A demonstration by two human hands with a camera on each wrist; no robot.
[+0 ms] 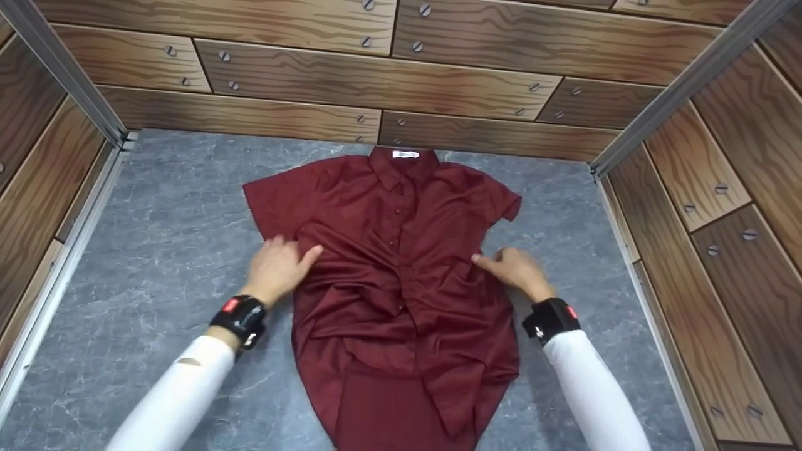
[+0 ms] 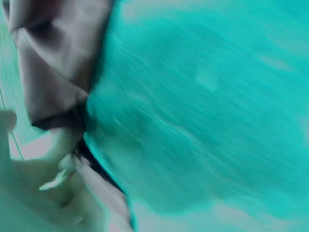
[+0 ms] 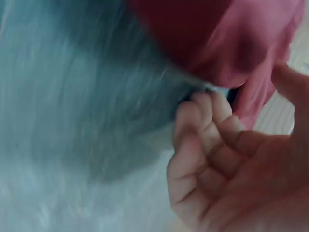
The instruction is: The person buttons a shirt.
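Note:
A dark red short-sleeved button shirt (image 1: 357,275) lies front up, its collar (image 1: 382,169) pointing away from me. Its lower half is wrinkled, and the hem runs out of the head view at the bottom. My left hand (image 1: 277,266) is at the shirt's left side just below the sleeve, thumb spread from the fingers. Over the opposite side edge is my right hand (image 1: 515,269), its thumb tip reaching the cloth. In the right wrist view the fingers (image 3: 212,116) are loosely bent beside the red fabric (image 3: 217,53), thumb apart. Blur softens the left wrist view.
The shirt lies on a grey marbled surface (image 1: 175,207). Wood-plank patterned walls (image 1: 301,75) enclose the back and both sides, with metal rails (image 1: 69,75) along the corners. A black wrist strap (image 1: 241,319) is on the left arm, another strap (image 1: 553,319) on the right.

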